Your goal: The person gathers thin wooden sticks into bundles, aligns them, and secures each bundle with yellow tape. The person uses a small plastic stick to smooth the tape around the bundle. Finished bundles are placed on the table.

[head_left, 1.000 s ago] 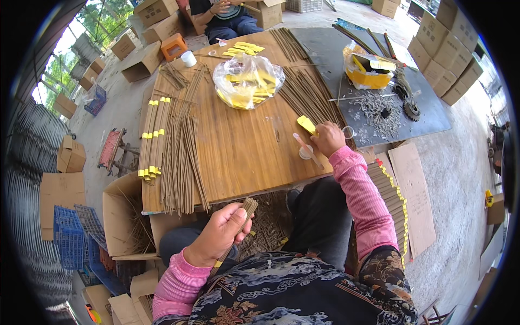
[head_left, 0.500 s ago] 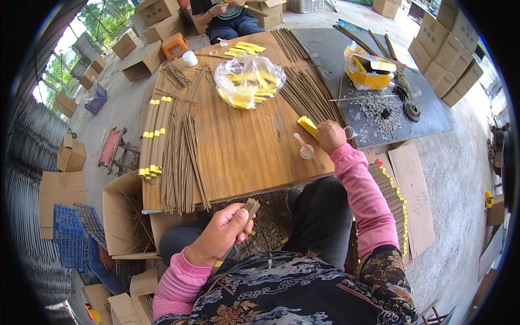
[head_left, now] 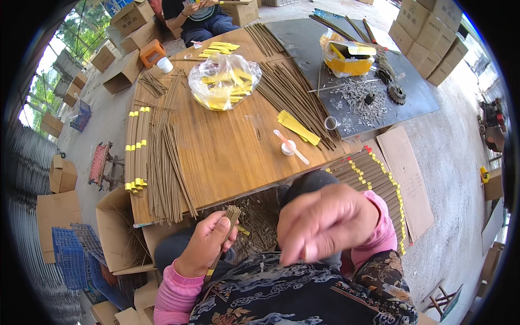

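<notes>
My left hand (head_left: 199, 246), low in front of my lap, is closed round an upright, slightly tilted bundle of thin brown incense sticks (head_left: 232, 215). A yellow band shows on the bundle below the fingers. To its right, my right hand (head_left: 330, 222) hangs over my lap, close to the camera and somewhat blurred. Its fingers are curled together, and whatever they pinch is hidden. Beyond it, a stack of yellow paper strips (head_left: 299, 129) lies on the wooden table (head_left: 233, 162). Nearer the edge is a small white tub (head_left: 288, 148) with a pinkish flat stick (head_left: 281, 140) across it.
Loose sticks (head_left: 165, 173) and yellow-banded bundles (head_left: 136, 154) lie at the table's left. A plastic bag of yellow strips (head_left: 225, 81) sits mid-table. Finished bundles (head_left: 374, 181) are stacked at right. A cardboard box (head_left: 116, 238) stands lower left; another person (head_left: 200, 19) sits opposite.
My right hand has moved from the yellow strips back toward my lap, nearing the left hand. The left hand keeps its bundle. The view has shifted slightly to the right.
</notes>
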Available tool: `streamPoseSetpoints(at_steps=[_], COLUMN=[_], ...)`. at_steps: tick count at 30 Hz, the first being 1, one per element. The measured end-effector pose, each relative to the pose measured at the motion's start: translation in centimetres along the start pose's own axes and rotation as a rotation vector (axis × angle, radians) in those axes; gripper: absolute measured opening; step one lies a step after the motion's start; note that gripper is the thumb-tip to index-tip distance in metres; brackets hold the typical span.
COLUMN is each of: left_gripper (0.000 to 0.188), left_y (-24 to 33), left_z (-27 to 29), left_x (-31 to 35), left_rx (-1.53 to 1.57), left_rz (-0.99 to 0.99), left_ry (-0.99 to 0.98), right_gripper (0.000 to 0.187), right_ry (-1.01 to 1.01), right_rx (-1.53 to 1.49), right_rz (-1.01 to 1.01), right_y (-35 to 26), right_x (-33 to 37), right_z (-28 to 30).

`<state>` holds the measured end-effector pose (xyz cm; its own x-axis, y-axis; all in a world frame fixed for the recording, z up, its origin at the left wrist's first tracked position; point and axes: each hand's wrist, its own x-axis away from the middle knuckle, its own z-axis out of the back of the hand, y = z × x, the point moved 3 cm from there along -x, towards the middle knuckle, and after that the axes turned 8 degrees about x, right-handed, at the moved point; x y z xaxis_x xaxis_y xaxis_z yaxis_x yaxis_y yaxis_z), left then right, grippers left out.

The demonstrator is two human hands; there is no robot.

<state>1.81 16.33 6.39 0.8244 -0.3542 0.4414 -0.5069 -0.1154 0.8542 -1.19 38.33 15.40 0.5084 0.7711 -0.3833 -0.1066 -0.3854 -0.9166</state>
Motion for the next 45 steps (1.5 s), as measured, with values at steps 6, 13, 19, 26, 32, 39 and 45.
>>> streamPoseSetpoints(at_steps=[6,13,19,26,32,39,45], left_gripper=[0.034,0.031,0.034,0.032,0.031,0.030,0.030], left_y=[0.0,0.0,-0.1,-0.2,-0.1,0.2,0.5], left_z=[-0.6,-0.6,-0.2,0.4,0.5,0.6,0.6], left_x=[-0.5,-0.6,-0.8,-0.6,-0.1,1.6,3.2], left_rx=[-0.020,-0.019,-0.001,-0.015,0.007,-0.015,-0.026], left_rz=[0.007,0.019,0.022,0.004,-0.001,-0.033,-0.104], left_ry=[0.004,0.001,0.000,-0.003,-0.011,0.023,0.026], right_gripper=[0.019,0.025,0.033,0.022,0.018,0.015,0.014], right_ry=[-0.244,0.626,0.811,0.792,0.777,0.970,0.912], right_rx=[-0.154,0.595,1.532,1.501,1.416,1.438,1.010], right_rz=[0.240,-0.293,-0.699,-0.720,-0.656,-0.566,-0.327], right_y=[-0.8,3.6,16.0,17.9,17.7,14.2,7.6], right_x=[0.2,0.5,4.3,4.9,5.5,4.6,1.7], right_z=[-3.6,6.3,18.9,20.1,21.0,19.2,9.6])
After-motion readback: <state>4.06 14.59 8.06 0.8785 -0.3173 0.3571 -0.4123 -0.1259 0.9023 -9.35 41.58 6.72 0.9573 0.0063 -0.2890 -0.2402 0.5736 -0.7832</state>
